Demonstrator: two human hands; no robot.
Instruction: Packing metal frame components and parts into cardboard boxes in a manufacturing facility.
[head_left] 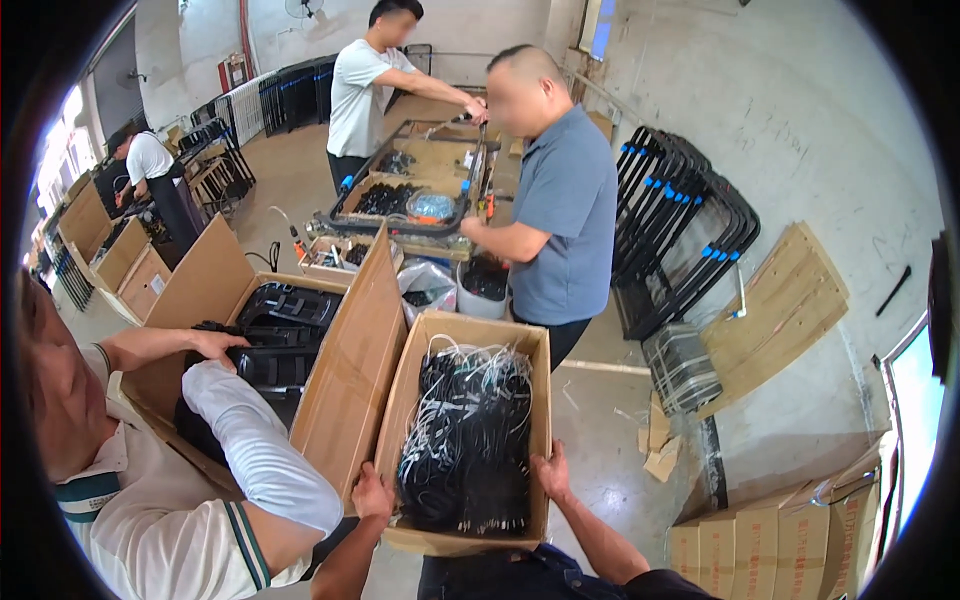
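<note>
Between my two hands is an open cardboard box (548,400), held in front of my body by its lower sides. Bundles of black cables (480,420) with white ties and pale ends fill it. My left hand (373,495) grips the box's near left side, and my right hand (549,472) presses against its right side. Close on the left, a co-worker in a white shirt reaches both hands into a larger open carton (345,345) holding black moulded parts (275,368).
Ahead, two people stand at a workbench with a black frame and trays of small parts (385,199). A white bucket (484,290) stands beyond my box. Black frames with blue clips (680,200) lean at the right wall, above stacked cartons (770,545). Cardboard scraps (660,440) litter the floor.
</note>
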